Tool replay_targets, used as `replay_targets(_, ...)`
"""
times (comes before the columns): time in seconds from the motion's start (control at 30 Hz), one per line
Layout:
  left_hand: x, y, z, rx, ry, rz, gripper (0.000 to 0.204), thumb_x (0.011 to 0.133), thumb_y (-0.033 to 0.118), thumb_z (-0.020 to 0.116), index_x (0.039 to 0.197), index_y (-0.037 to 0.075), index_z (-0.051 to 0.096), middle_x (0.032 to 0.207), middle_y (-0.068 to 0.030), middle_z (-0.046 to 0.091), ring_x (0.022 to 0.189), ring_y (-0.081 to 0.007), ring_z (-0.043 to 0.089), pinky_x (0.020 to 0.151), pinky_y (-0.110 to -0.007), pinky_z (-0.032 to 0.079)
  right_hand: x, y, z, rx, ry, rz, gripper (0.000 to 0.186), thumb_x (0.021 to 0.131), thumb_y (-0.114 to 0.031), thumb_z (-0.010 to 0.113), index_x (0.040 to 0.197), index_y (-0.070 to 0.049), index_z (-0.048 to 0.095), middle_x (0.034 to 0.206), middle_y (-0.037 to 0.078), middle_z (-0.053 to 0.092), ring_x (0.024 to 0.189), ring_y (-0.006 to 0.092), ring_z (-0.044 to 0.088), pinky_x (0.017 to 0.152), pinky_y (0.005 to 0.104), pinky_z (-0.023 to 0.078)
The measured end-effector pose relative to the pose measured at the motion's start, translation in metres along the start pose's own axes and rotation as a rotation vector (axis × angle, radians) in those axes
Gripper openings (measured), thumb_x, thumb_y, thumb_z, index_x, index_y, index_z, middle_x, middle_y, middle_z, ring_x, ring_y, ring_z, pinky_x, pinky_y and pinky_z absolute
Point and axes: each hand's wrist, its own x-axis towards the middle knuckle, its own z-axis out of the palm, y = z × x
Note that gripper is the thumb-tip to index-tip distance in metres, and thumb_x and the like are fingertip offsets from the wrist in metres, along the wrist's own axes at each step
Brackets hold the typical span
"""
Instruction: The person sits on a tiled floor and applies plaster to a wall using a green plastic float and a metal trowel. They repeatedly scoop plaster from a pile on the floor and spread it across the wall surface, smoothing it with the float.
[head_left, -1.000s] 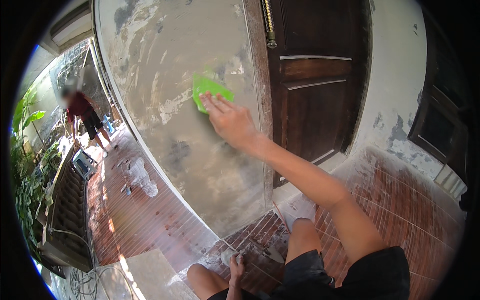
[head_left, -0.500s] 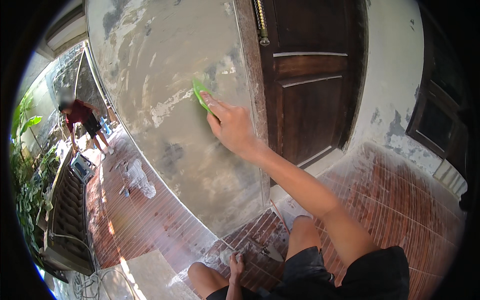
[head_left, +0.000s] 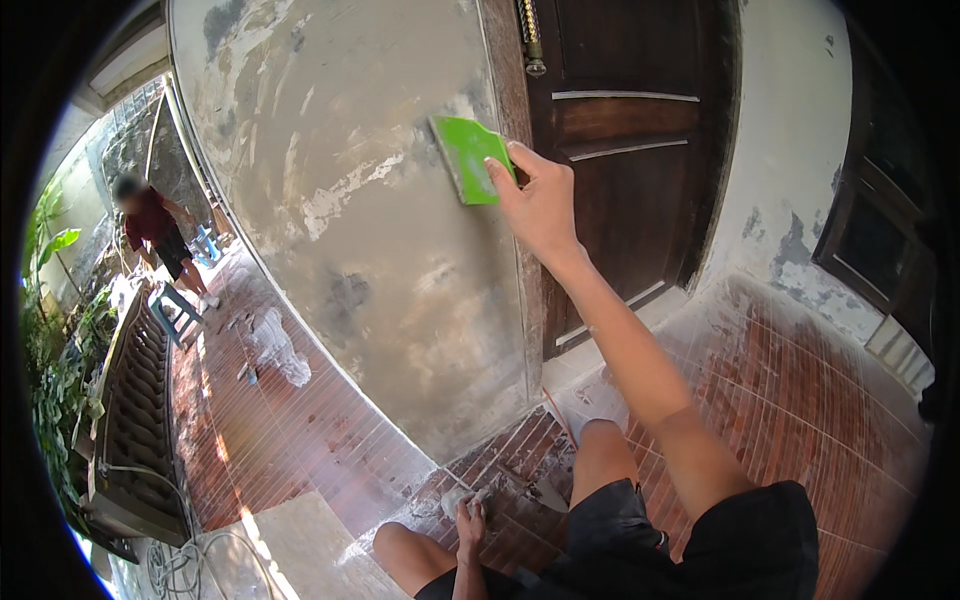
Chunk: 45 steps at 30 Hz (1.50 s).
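In my right hand [head_left: 540, 205] a flat green plastic putty spreader [head_left: 468, 160] is pinched between thumb and fingers, its long edge on or close to the plaster wall [head_left: 370, 270]. Smooth grey-beige plaster covers that wall, with whitish streaks and darker patches. Low between my knees, my left hand [head_left: 470, 525] is closed round a pale grey lump [head_left: 455, 502] whose kind I cannot make out. Just to its right, a trowel [head_left: 548, 494] coated in pale residue lies on the tiles.
Right of the plaster stands a dark wooden door [head_left: 625, 130] in its frame. A dusty red tiled floor [head_left: 800, 400] surrounds me. At far left are a balustrade [head_left: 140, 430], plants, a coiled hose [head_left: 175, 570], a stool [head_left: 175, 312] and another person [head_left: 155, 225]. White residue [head_left: 278, 345] marks the tiles.
My right hand has moved right and turned the spreader, so its broad face shows. The other person has straightened up beside the stool, which now stands upright. My left hand stays low.
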Motion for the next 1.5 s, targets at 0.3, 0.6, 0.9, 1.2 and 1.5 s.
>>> replay_targets(0.3,-0.005,0.005,-0.008,-0.056,0.056,0.018,0.029,0.097,0.023,0.055,0.115,0.001,0.061,0.116,-0.0239,0.06,0.113,-0.0395,0.055,0.098,-0.044,0.041,-0.006,0.041,-0.021,-0.071,0.144,0.099,0.028,0.087,-0.003,0.062,0.114,0.002,0.066,0.088,0.025,0.068,0.062,0.0194,0.066,0.06,0.03,0.049)
replay_targets(0.6,-0.008,0.007,-0.016,-0.049,0.085,0.006,0.029,0.097,0.022,0.056,0.115,0.001,0.061,0.116,-0.0232,0.06,0.113,-0.0383,0.055,0.098,-0.043,0.041,-0.019,0.045,-0.005,-0.004,0.234,0.032,0.023,0.088,-0.003,0.062,0.11,0.002,0.067,0.085,0.023,0.068,0.06,0.0192,0.064,0.059,0.0278,0.048)
replay_targets(0.9,-0.005,-0.002,-0.011,-0.036,0.049,0.0,0.03,0.096,0.023,0.055,0.117,0.002,0.061,0.117,-0.0231,0.06,0.114,-0.0382,0.054,0.099,-0.043,0.04,-0.006,0.046,-0.031,0.219,0.171,0.242,0.024,0.093,-0.005,0.064,0.115,0.003,0.067,0.094,0.005,0.071,0.081,0.0042,0.058,0.073,0.0227,0.048)
replay_targets(1.2,-0.005,0.0,-0.01,-0.001,0.039,-0.021,0.031,0.098,0.026,0.053,0.117,0.002,0.06,0.118,-0.0243,0.059,0.116,-0.0399,0.053,0.1,-0.045,0.04,-0.009,0.022,0.01,0.001,0.184,-0.043,0.033,0.084,0.001,0.062,0.117,-0.001,0.067,0.108,0.021,0.068,0.09,0.0329,0.07,0.073,0.0333,0.055)
replay_targets(1.5,-0.005,-0.002,-0.011,-0.101,0.066,-0.025,0.031,0.099,0.026,0.053,0.118,0.002,0.06,0.119,-0.0252,0.059,0.115,-0.0401,0.054,0.1,-0.044,0.04,-0.002,0.012,-0.01,0.052,0.271,-0.013,0.02,0.089,-0.003,0.064,0.107,0.003,0.068,0.079,0.017,0.069,0.069,0.0022,0.052,0.061,0.0242,0.047)
